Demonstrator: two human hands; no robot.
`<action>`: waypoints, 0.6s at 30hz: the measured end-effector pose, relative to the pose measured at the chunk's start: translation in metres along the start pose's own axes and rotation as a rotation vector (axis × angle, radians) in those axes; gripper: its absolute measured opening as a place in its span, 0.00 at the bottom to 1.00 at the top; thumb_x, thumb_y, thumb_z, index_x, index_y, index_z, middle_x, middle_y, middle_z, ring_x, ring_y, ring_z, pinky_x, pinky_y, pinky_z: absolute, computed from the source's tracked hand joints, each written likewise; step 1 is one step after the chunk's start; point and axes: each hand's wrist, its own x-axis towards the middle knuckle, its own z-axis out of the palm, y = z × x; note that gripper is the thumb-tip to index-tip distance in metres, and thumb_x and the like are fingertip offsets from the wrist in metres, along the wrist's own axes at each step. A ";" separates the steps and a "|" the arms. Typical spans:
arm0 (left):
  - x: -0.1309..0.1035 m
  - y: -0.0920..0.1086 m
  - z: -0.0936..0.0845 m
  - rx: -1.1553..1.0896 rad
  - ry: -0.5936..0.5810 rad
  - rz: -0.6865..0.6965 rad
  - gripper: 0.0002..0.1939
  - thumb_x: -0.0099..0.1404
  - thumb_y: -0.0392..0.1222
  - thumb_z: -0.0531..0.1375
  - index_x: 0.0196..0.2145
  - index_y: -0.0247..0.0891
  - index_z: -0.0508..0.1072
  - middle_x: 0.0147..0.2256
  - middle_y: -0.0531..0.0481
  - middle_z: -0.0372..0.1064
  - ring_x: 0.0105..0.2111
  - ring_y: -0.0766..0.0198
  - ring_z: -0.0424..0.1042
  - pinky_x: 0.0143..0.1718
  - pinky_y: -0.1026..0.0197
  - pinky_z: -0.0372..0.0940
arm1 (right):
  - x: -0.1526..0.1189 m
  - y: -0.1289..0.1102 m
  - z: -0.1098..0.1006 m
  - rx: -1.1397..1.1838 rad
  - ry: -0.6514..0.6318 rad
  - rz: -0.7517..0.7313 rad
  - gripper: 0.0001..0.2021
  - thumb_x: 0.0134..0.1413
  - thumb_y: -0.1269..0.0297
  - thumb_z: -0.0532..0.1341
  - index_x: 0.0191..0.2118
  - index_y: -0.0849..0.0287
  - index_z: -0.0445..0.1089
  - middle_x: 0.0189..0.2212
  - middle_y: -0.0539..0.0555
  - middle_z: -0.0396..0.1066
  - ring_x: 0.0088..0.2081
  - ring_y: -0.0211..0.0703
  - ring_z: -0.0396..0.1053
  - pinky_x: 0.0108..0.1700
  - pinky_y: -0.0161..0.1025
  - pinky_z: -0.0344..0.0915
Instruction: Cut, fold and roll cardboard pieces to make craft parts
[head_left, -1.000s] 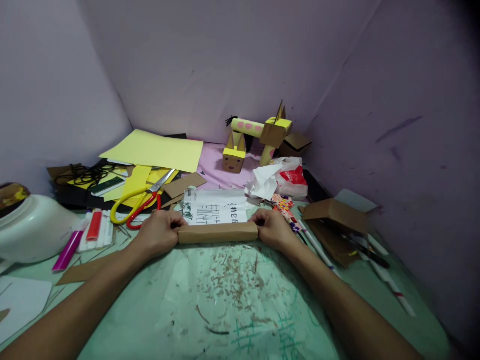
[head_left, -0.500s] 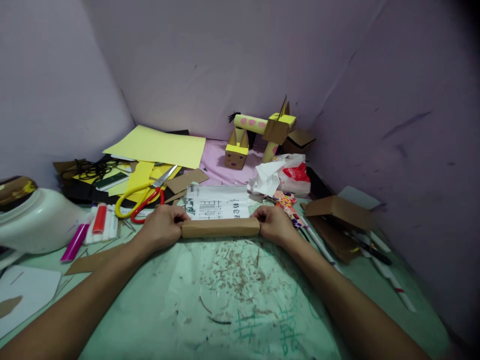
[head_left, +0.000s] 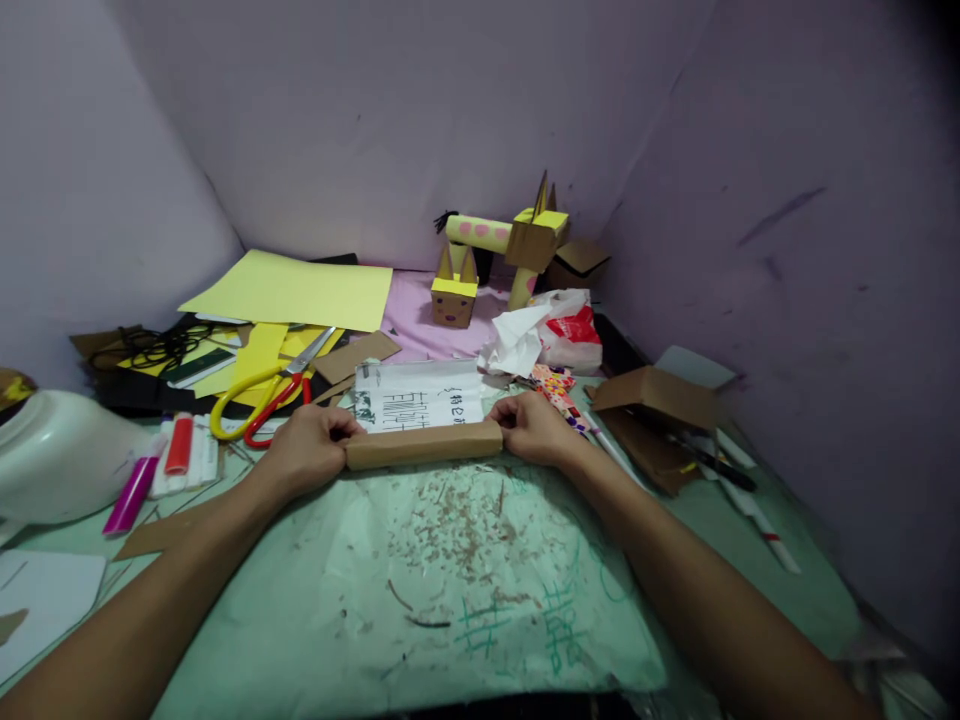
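A folded strip of brown cardboard (head_left: pixel 424 447) stretches between my two hands, low over the green table covering. My left hand (head_left: pixel 311 447) pinches its left end, and my right hand (head_left: pixel 525 428) grips the right end; both are closed. Just behind the strip lies a white sheet with black writing (head_left: pixel 420 392), its near edge hidden by the cardboard. Scissors with yellow and red handles (head_left: pixel 274 395) rest beyond my left hand. A flower-patterned scrap (head_left: pixel 553 385) and crumpled white paper (head_left: pixel 516 338) lie beyond my right hand.
A white jug (head_left: pixel 64 455) and markers (head_left: pixel 180 450) stand at the left. Yellow paper (head_left: pixel 292 290) tops a pile at the back. Two cardboard animal heads (head_left: pixel 454 302) are near the wall. Cut cardboard (head_left: pixel 652 400) sits right. Brown crumbs (head_left: pixel 457 525) litter the green cover (head_left: pixel 330 600).
The whole view has shifted, so everything appears further left. Both hands still hold the cardboard strip, which now looks slightly tilted, its right end higher in the picture.
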 end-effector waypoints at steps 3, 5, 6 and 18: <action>0.000 0.002 -0.001 0.001 -0.008 0.005 0.16 0.40 0.35 0.51 0.26 0.38 0.76 0.25 0.53 0.74 0.30 0.57 0.71 0.30 0.62 0.62 | 0.002 0.000 0.001 0.011 0.009 0.009 0.09 0.39 0.75 0.59 0.27 0.60 0.77 0.21 0.50 0.74 0.24 0.38 0.68 0.23 0.30 0.57; -0.001 0.004 -0.003 0.005 -0.005 0.006 0.18 0.39 0.36 0.50 0.26 0.37 0.76 0.25 0.53 0.74 0.30 0.56 0.72 0.31 0.61 0.62 | 0.003 0.000 0.000 0.017 0.013 0.010 0.09 0.39 0.75 0.59 0.27 0.60 0.77 0.21 0.50 0.74 0.24 0.38 0.68 0.23 0.30 0.57; -0.001 0.006 -0.003 0.006 -0.001 0.004 0.18 0.38 0.36 0.50 0.26 0.37 0.76 0.25 0.53 0.74 0.31 0.55 0.72 0.31 0.61 0.62 | 0.003 0.000 0.000 0.020 0.014 0.007 0.09 0.39 0.75 0.60 0.27 0.60 0.77 0.21 0.50 0.74 0.24 0.38 0.68 0.23 0.30 0.57; -0.003 0.016 -0.006 -0.020 0.042 0.001 0.13 0.38 0.40 0.51 0.21 0.39 0.74 0.23 0.52 0.74 0.30 0.53 0.72 0.30 0.62 0.62 | -0.002 -0.007 -0.004 -0.001 0.034 0.024 0.09 0.40 0.73 0.59 0.28 0.61 0.77 0.20 0.51 0.73 0.24 0.39 0.67 0.24 0.31 0.56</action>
